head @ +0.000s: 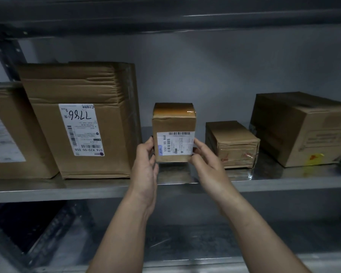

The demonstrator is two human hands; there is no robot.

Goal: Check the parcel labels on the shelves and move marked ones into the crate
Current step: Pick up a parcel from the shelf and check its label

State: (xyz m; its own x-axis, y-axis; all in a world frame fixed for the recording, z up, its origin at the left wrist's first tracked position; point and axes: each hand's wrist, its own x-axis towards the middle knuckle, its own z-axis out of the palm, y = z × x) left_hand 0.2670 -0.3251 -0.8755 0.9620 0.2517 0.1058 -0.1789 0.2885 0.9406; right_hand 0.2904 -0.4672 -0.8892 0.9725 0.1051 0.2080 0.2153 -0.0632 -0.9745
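A small upright cardboard parcel (173, 123) stands on the metal shelf (47, 189) in the middle, its white label with a barcode facing me. My left hand (146, 164) grips its lower left edge. My right hand (207, 162) grips its lower right edge, thumb on the label. To the left stands a large box (81, 85) with a white label handwritten "7786". No crate is in view.
Another labelled box (6, 125) sits at the far left. Right of the small parcel lie a low taped parcel (232, 142) and a bigger carton (301, 125) with a yellow mark. A shelf board runs overhead, and a lower shelf (185, 243) lies beneath.
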